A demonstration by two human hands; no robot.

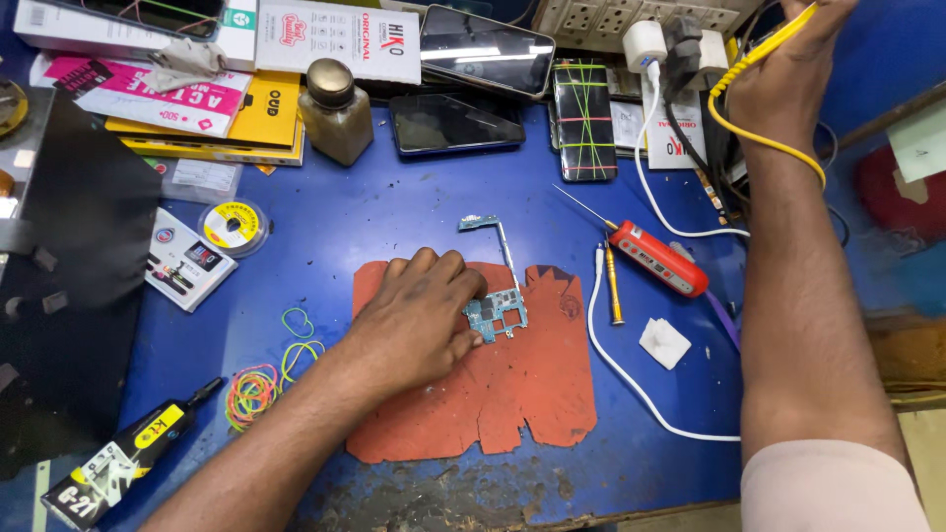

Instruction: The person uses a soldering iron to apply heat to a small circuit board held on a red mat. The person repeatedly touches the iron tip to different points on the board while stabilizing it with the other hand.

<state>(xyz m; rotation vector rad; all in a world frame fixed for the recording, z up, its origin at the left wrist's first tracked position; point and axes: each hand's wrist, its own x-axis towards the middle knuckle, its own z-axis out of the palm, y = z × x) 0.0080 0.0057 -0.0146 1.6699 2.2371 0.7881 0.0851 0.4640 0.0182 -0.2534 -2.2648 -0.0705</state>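
My left hand (419, 320) rests on a worn red mat (522, 394), its fingertips pressing on a small blue-green circuit board (501, 313) with a thin strip reaching up to a connector (479, 222). My right hand (783, 69) is raised at the top right, by a power strip (631, 15), closed on a yellow tool handle with a coiled yellow cord (759, 138) trailing along my forearm.
A red tool with a needle tip (655, 258), a small yellow screwdriver (613, 286), a white cable (611, 365) and a white pad (664, 343) lie right of the mat. Several phones (456, 123), a glass bottle (335, 110), boxes, a solder spool (233, 225) and rubber bands (258, 386) surround it.
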